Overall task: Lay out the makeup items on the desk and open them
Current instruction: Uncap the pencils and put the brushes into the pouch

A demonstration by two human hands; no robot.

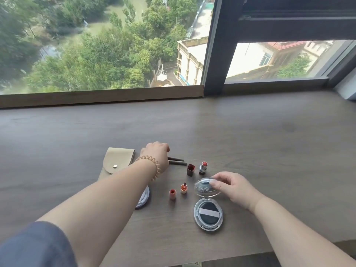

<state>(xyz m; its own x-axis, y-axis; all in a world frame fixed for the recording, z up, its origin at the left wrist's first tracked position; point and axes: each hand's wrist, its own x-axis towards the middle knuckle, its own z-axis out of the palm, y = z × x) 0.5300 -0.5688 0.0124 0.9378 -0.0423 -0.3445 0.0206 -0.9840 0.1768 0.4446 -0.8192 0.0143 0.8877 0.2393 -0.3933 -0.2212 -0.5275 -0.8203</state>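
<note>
Desk (250, 132) matt wood grain; compact (208, 211) clear glossy plastic; pouch (117, 160) matt beige, metal snap.

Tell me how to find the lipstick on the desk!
Start at the wooden desk under the window, then find the open round compact near the right hand. Just beyond its lid stands the lipstick: the only silver tube with a red tip showing, its dark cap beside it.

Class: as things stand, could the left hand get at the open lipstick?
Probably yes. The left hand is at one end of the two pencils. The lipstick stands upright just past their other end, and only its low cap sits between.
</note>
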